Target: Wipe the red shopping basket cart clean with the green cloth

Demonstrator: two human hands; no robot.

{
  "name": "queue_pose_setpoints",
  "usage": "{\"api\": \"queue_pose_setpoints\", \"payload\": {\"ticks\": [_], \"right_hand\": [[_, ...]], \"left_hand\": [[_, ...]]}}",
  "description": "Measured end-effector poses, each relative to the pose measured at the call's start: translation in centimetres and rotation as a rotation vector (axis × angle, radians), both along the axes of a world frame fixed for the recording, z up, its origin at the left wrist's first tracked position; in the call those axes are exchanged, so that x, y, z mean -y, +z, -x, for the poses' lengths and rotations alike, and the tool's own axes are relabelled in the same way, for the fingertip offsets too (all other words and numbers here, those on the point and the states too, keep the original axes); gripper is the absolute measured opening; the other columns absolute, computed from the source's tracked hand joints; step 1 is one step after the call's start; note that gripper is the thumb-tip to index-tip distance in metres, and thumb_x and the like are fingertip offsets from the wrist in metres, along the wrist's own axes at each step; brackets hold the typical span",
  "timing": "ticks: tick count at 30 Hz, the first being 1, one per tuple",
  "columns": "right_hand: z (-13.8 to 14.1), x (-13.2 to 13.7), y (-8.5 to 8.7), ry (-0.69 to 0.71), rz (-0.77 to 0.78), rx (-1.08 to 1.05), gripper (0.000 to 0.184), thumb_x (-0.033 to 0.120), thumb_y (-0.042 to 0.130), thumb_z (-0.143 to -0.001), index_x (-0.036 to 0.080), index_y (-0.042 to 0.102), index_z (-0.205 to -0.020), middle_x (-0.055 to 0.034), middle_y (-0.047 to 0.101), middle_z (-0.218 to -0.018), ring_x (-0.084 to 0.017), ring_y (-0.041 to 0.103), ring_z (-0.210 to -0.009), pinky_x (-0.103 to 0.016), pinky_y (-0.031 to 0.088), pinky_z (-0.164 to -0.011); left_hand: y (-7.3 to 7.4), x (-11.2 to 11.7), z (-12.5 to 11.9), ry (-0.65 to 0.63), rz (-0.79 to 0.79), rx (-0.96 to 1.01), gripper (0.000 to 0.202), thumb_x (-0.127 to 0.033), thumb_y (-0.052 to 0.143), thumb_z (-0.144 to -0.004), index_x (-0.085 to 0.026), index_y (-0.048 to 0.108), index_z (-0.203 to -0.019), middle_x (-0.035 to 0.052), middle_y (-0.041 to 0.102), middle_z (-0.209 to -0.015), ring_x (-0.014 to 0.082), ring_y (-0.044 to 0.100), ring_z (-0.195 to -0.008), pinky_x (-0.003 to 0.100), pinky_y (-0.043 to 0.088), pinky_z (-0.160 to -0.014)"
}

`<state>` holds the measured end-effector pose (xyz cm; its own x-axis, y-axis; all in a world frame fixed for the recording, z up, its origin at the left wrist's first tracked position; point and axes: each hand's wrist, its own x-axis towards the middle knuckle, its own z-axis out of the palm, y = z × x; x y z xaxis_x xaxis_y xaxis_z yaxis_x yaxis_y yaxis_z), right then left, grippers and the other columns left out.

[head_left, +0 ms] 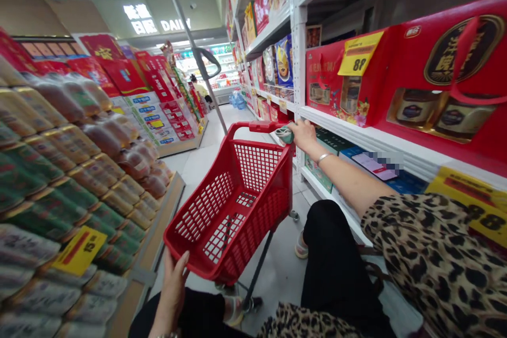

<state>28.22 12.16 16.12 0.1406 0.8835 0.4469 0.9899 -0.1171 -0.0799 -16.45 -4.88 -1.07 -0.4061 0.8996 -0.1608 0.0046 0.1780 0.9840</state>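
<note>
My right hand (303, 134) is at the far end of the red plastic shopping-cart basket (257, 169), with a small green-and-white cloth (284, 135) bunched in its fingers against the red handle (261, 127). A silver bangle sits on that wrist, below a leopard-print sleeve (428, 243). My left hand (171, 293) is low at the near corner, its fingers against the basket's rim. The basket has mesh walls, and I see nothing inside it. A long grey pole (190, 45) rises from the cart.
White shelves (300, 90) with red gift boxes and yellow price tags stand close on the right. Stacked packaged goods (67, 179) fill a display on the left. A pale aisle floor (198, 163) runs ahead between them toward a distant person (199, 90) and chilled cabinets.
</note>
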Motion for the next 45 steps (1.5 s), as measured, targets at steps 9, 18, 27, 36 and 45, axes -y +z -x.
{"api": "queue_pose_setpoints", "payload": {"ticks": [9, 18, 27, 36, 45], "right_hand": [[-0.8, -3.0, 0.4, 0.067, 0.1, -0.041, 0.038, 0.01, 0.049, -0.09, 0.014, 0.074, -0.118, -0.0119, 0.069, -0.095, -0.02, 0.056, -0.08, -0.03, 0.04, -0.069], [-0.8, -0.8, 1.3, 0.015, 0.122, 0.109, 0.043, 0.018, 0.058, -0.084, 0.028, 0.074, -0.122, -0.0131, 0.072, -0.115, -0.028, 0.065, -0.1, -0.034, 0.045, -0.078], [-0.7, 0.4, 2.8, 0.027, 0.229, 0.206, 0.045, 0.018, 0.061, -0.077, 0.032, 0.075, -0.118, -0.01, 0.075, -0.112, -0.026, 0.07, -0.099, -0.033, 0.049, -0.077], [1.1, 3.7, 3.2, 0.098, 0.24, 0.231, 0.043, 0.018, 0.062, -0.075, 0.029, 0.076, -0.115, -0.0098, 0.076, -0.11, -0.026, 0.07, -0.099, -0.031, 0.049, -0.077], [2.2, 5.2, 3.2, 0.179, 0.212, 0.145, 0.039, 0.018, 0.061, -0.077, 0.029, 0.077, -0.111, -0.0058, 0.078, -0.102, -0.022, 0.07, -0.095, -0.024, 0.045, -0.07]], "left_hand": [[-0.7, -0.8, 0.1, -0.009, -0.066, 0.057, 0.08, -0.047, 0.065, -0.082, -0.039, 0.034, -0.155, 0.0037, 0.047, -0.159, 0.0265, 0.052, -0.139, 0.041, 0.052, -0.104], [-0.6, -4.8, 3.0, 0.275, 0.019, -0.259, 0.07, -0.059, 0.059, -0.083, -0.013, 0.058, -0.137, 0.0215, 0.055, -0.149, 0.0342, 0.052, -0.138, 0.048, 0.041, -0.115], [-3.8, -2.7, 0.7, 0.258, -0.022, -0.324, 0.051, -0.047, 0.055, -0.085, -0.013, 0.066, -0.121, 0.0169, 0.075, -0.115, 0.028, 0.069, -0.114, 0.043, 0.048, -0.106], [0.7, -4.2, -5.2, 0.008, -0.304, -1.041, 0.045, -0.025, 0.046, -0.092, -0.021, 0.063, -0.132, 0.0128, 0.062, -0.143, 0.0276, 0.046, -0.143, 0.048, 0.022, -0.124], [4.4, -11.6, -12.2, -0.408, -0.279, -1.266, 0.079, -0.005, 0.039, -0.081, -0.025, 0.035, -0.157, 0.0082, 0.042, -0.161, 0.0249, 0.031, -0.153, 0.062, 0.007, -0.125]]}}
